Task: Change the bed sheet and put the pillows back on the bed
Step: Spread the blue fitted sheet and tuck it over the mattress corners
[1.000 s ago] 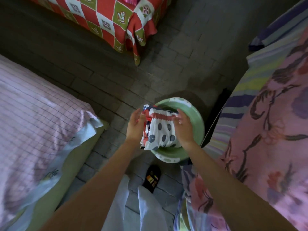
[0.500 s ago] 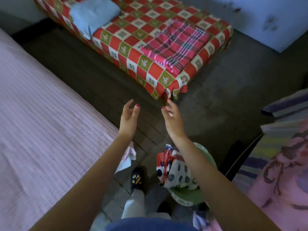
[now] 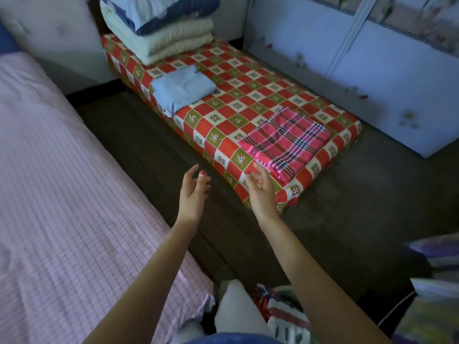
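Note:
My left hand (image 3: 192, 192) and my right hand (image 3: 260, 191) are stretched out in front of me over the dark floor, both empty with relaxed fingers. Just beyond my right hand lies a folded pink plaid cloth (image 3: 285, 140) on the near corner of a low mattress with a red, white and green checked cover (image 3: 248, 100). A folded light blue cloth (image 3: 182, 88) lies farther back on that mattress. A bed with a pink checked sheet (image 3: 62, 194) fills the left side. A bundled spotted cloth (image 3: 285, 316) sits below my arms.
Folded cream and blue blankets (image 3: 159, 28) are stacked at the far end of the low mattress. A pale blue cabinet (image 3: 372, 70) stands behind it. Striped and floral bedding (image 3: 437, 281) shows at the right edge. Dark floor (image 3: 154, 150) runs between the beds.
Both hands let go of the spotted cloth bundle in the green basin and rose forward, empty. My view lifted from the floor to the low checked mattress.

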